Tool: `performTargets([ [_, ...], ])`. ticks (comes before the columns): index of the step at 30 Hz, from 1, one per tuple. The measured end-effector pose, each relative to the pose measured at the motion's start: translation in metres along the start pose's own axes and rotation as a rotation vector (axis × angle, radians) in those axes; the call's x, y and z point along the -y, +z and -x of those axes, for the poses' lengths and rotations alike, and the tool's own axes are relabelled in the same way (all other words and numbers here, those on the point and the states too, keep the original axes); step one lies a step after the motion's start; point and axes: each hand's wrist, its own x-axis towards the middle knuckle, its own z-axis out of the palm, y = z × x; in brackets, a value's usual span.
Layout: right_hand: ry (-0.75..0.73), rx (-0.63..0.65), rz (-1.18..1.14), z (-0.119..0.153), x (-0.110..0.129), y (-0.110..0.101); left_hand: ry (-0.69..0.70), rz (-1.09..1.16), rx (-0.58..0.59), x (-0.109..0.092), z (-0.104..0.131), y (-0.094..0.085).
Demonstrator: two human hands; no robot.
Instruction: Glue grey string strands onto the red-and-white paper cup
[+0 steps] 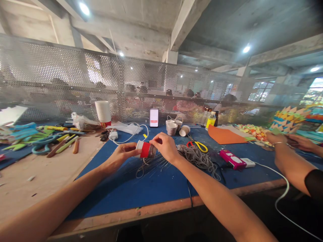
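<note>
My left hand (123,155) grips a red and white paper cup (144,150) lying on its side above the blue mat. Grey cord is wound round the cup's right end. There the fingers of my right hand (164,145) are pinched together at the cord; the exact hold is partly hidden. A loop of cord hangs below the cup. Just to the right lies a loose heap of grey cord (199,159), with yellow and red handled scissors (200,146) behind it. Farther back are several cord-wrapped cups (172,128), one of them tipped on its side (185,130).
A stack of paper cups (103,112), a propped phone (153,118) and a yellow glue bottle (211,121) stand at the back. Blue scissors (45,144) and tools lie left. Orange paper (225,135) and a magenta device (232,159) lie right, near another person's hands (279,139).
</note>
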Motion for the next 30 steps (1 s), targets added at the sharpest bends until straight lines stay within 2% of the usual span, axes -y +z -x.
performTargets([
  [7, 0.006, 0.000, 0.009, 0.0004, -0.0006, 0.0012, 0.003, 0.007, 0.014, 0.0059, -0.0019, -0.0028],
  [22, 0.031, 0.021, 0.002, 0.0005, -0.0040, 0.0024, -0.008, -0.031, 0.007, -0.0034, 0.0009, 0.0023],
  [30, 0.054, 0.032, -0.004, 0.0001, -0.0019, 0.0016, -0.011, -0.003, 0.001, 0.0008, -0.0010, 0.0008],
])
